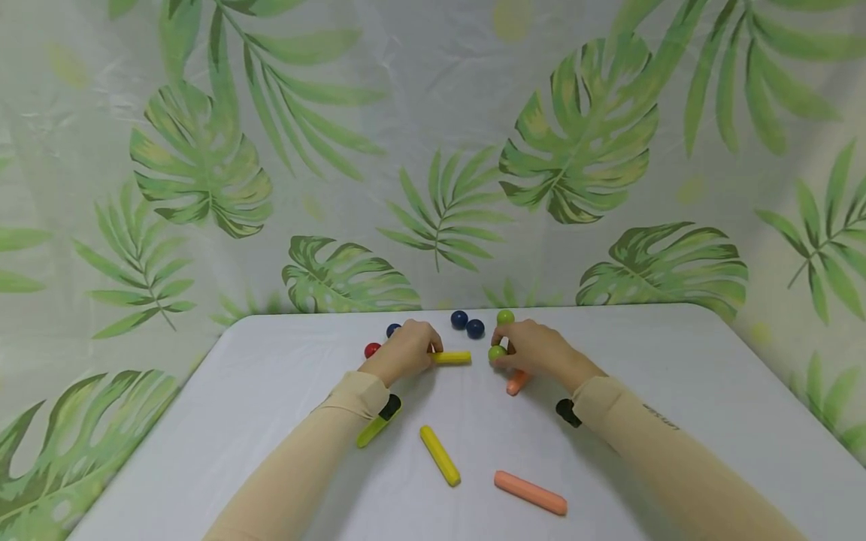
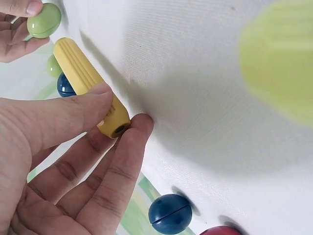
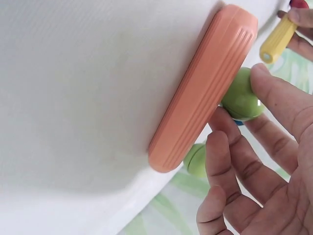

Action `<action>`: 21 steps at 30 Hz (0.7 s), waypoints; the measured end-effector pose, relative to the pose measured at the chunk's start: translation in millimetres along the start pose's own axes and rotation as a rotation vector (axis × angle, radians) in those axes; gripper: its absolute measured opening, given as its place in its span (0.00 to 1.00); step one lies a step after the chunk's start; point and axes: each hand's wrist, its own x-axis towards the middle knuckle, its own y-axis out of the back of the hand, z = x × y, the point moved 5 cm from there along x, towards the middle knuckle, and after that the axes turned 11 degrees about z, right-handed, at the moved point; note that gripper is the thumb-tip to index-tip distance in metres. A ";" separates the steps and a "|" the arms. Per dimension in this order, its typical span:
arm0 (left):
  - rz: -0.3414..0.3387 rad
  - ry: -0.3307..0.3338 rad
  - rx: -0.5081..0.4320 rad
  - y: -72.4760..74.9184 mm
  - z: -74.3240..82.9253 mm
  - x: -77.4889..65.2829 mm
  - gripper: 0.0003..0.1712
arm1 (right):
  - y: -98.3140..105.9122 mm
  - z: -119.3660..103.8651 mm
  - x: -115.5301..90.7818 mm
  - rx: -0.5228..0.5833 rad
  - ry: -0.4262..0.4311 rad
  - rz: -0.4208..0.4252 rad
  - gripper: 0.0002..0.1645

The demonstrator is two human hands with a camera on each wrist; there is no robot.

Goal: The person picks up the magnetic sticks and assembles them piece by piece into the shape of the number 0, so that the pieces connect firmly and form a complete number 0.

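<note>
My left hand point(image 1: 407, 349) pinches one end of a yellow ribbed stick point(image 1: 452, 358) between thumb and fingers. In the left wrist view the near end of this yellow stick point(image 2: 83, 66) shows a small dark hole. My right hand point(image 1: 541, 347) pinches a glossy green ball point(image 1: 497, 354), thumb on one side and fingers on the other. An orange ribbed stick point(image 3: 203, 93) lies just under the right hand, partly hidden by it in the head view. Behind the right fingertips is a second green ball point(image 1: 505, 317). A blue ball point(image 2: 170, 214) and a red ball point(image 1: 372, 351) lie beside the left hand.
Two more blue balls point(image 1: 459, 320) sit at the table's back edge, between the hands. Nearer the front lie another yellow stick point(image 1: 440, 455) and another orange stick point(image 1: 531, 493). A green stick point(image 1: 372, 430) lies under the left wrist. A leaf-patterned curtain point(image 1: 440, 150) hangs behind the white table point(image 1: 271, 421).
</note>
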 end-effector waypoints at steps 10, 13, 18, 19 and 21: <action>-0.002 -0.013 0.014 -0.7 2.5 2.3 0.11 | -2.8 -9.8 0.6 0.005 0.010 -0.013 0.18; 0.003 -0.019 0.015 -0.4 4.4 2.7 0.11 | -2.7 -12.5 -0.2 0.006 0.009 -0.017 0.18; 0.010 -0.021 0.012 0.0 6.8 2.6 0.11 | -3.0 -15.1 -0.4 0.009 0.010 -0.027 0.19; 0.012 -0.023 0.012 0.1 7.1 2.6 0.11 | -3.2 -15.3 -0.3 0.010 0.010 -0.027 0.20; 0.017 -0.026 0.010 0.4 7.7 2.7 0.11 | -3.7 -15.5 0.2 0.014 0.014 -0.026 0.19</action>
